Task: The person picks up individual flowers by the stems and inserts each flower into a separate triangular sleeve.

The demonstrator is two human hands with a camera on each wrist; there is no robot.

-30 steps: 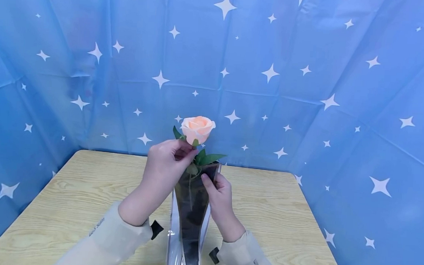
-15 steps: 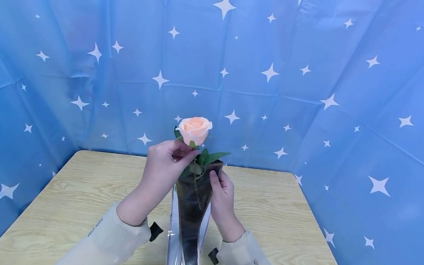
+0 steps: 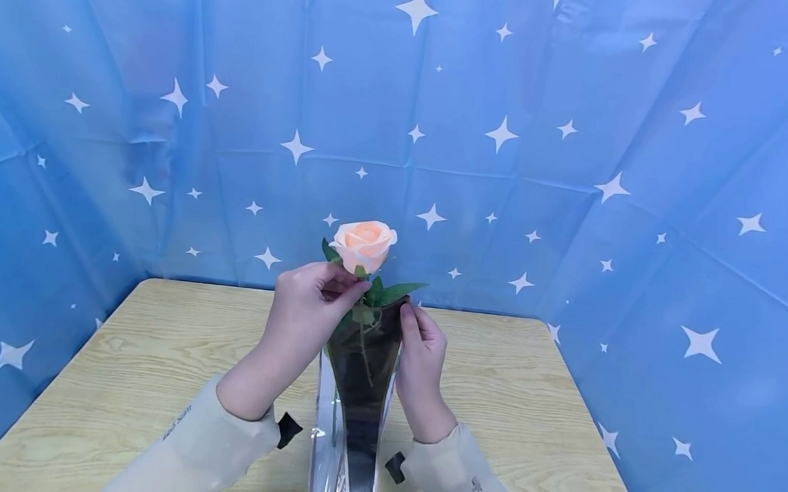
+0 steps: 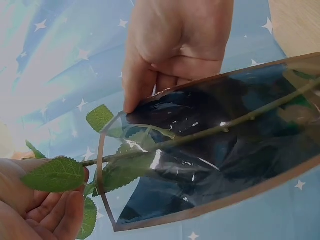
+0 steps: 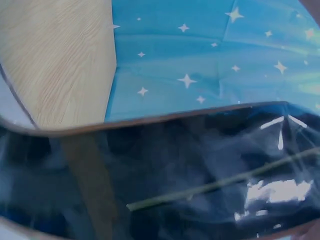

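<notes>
A peach artificial rose (image 3: 365,246) stands upright in front of me, its green stem (image 4: 220,127) running down inside a dark see-through flower sleeve (image 3: 362,417). My left hand (image 3: 305,301) pinches the stem just under the bloom, above the sleeve's mouth. Some leaves (image 4: 55,175) stick out past the brown-edged opening, while others lie behind the film. With thumb and fingers, my right hand (image 3: 422,361) pinches the sleeve's upper right corner. In the right wrist view the stem's cut end (image 5: 142,203) shows partway down the sleeve (image 5: 175,150).
A light wood-grain table (image 3: 191,354) lies below. Shiny clear wrapping (image 3: 324,460) sits beneath the dark sleeve at the front middle. Behind the table hangs a blue curtain (image 3: 239,116) with white stars. A black tab (image 3: 289,430) sticks out from the left cuff.
My right hand has slid up and right along the sleeve's edge to its top corner. The bloom has shifted slightly left and down, with the left hand nearly still.
</notes>
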